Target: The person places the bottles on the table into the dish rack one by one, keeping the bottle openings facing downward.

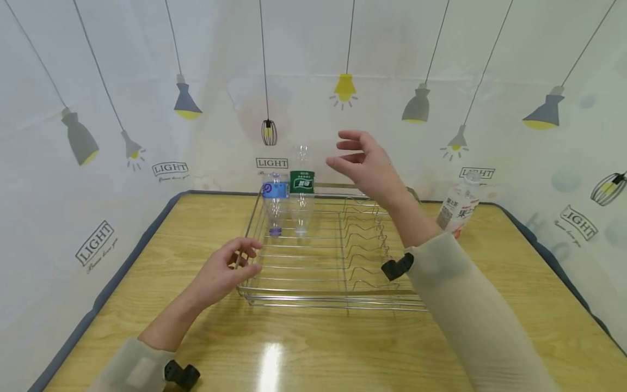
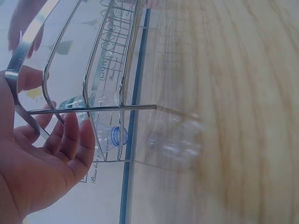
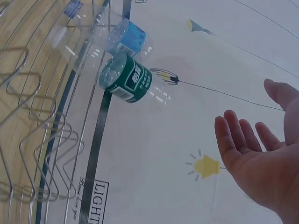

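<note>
A metal wire dish rack sits on the wooden table. My left hand holds its left rim loosely, the flat rim passing between thumb and fingers. Inside, at the back left, two clear plastic bottles stand cap down: one with a blue label and a blue cap, and a taller one with a green label. My right hand hovers over the back of the rack, fingers apart and holding nothing. In the right wrist view, both bottles lean close together, away from that hand.
A clear bottle with a white label stands upright right of the rack. Wavy wire dividers fill the rack's right half. Behind the table hangs a pale backdrop printed with lamps.
</note>
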`<state>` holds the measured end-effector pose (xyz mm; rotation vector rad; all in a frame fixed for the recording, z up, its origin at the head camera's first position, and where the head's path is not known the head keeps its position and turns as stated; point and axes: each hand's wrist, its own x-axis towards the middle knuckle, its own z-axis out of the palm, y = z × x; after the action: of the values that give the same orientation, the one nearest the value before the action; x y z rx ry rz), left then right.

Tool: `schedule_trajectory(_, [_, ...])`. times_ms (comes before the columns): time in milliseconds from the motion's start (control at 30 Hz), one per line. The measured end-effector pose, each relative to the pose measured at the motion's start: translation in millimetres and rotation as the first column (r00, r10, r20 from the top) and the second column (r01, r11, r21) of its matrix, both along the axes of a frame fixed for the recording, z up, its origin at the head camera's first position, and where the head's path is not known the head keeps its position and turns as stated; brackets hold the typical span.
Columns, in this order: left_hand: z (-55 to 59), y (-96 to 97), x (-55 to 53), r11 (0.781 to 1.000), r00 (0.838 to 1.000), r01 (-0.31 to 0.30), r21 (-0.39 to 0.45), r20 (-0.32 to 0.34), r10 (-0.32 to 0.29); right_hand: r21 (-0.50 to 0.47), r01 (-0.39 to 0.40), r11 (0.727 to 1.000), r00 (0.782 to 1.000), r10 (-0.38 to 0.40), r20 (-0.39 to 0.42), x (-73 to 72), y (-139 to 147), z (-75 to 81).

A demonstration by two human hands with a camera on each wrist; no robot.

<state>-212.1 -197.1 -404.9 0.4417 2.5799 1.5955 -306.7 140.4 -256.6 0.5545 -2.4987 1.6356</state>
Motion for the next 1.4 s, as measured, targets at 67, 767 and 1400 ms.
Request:
schedule_trajectory(67, [0.4,0.0,0.0,1.0,1.0,0.0,0.001,0.002,0.0,0.028,0.009,1.0,1.0,-0.009,-0.004,4.7,10.7,3.5])
schedule_trajectory(767, [0.4,-0.8,1.4,1.0,1.0,0.0,0.005,-0.006,0.0,0.268,0.197,0.943,0.98,-0.19,-0.051,41.0,142.4,-4.3])
schedule_trajectory(1400, [-4.1,-0.8,-1.1,1.0,1.0,-0.005,-0.004,-0.002,0.005,0.277,0.361,0.89,0.932,-0.353,-0.079,55.0,241.7,-40.9])
